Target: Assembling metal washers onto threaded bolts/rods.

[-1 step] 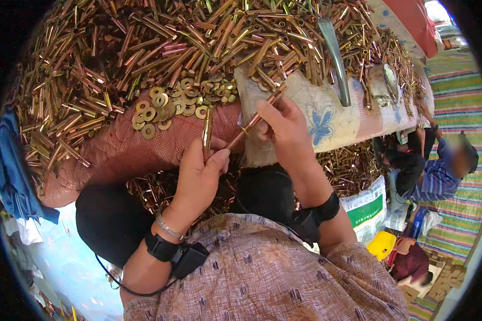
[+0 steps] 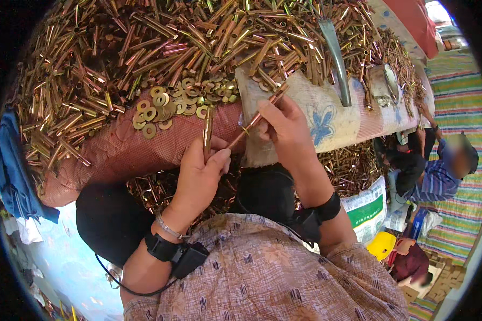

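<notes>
My left hand (image 2: 203,166) is closed on a shiny brass-coloured metal tube (image 2: 208,131) that stands up from between thumb and fingers. Slanting through the closed fingers of my right hand (image 2: 286,123) is a thin copper-coloured rod (image 2: 236,141). Around that rod sits a small ring like a washer (image 2: 245,130). The rod's lower end comes close to my left fingertips; whether it touches them I cannot tell. Just beyond both hands lies a heap of flat brass washers (image 2: 160,104) with a few nuts (image 2: 229,98).
A large pile of metal tubes (image 2: 144,48) covers the far side, behind a rolled red cloth (image 2: 128,136) and a flowered padded cloth (image 2: 326,101). A curved metal bar (image 2: 334,61) leans there. More tubes (image 2: 351,166) lie below. Another person (image 2: 439,168) sits at the right.
</notes>
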Motion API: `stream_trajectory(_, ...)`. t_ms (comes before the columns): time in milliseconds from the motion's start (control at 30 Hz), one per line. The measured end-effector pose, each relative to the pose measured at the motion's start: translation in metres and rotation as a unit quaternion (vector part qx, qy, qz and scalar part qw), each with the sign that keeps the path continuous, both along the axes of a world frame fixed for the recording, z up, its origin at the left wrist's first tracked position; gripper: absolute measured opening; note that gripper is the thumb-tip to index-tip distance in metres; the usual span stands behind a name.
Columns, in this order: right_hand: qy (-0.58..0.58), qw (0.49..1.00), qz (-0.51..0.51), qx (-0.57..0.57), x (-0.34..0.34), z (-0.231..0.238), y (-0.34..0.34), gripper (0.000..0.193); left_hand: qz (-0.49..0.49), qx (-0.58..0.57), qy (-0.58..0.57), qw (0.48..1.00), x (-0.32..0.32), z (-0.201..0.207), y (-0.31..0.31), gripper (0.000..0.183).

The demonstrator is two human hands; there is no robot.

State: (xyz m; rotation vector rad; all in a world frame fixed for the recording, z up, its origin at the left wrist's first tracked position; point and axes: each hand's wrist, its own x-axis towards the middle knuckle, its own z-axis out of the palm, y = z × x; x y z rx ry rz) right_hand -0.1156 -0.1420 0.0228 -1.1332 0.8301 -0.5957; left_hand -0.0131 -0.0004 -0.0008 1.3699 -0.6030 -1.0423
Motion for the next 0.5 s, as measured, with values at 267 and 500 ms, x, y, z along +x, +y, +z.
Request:
stream_trajectory(267,-0.049,0.998,0.02,0.018,0.0,-0.003,0.004,0.011,-0.017,0.005,0.054,0.998,-0.002,-0.007,0.0,0.013)
stream_trajectory(500,-0.042,0.997,0.03,0.053,0.001,0.001,0.001,0.011,-0.014,0.051,0.126,0.991,0.005,0.004,-0.001,0.01)
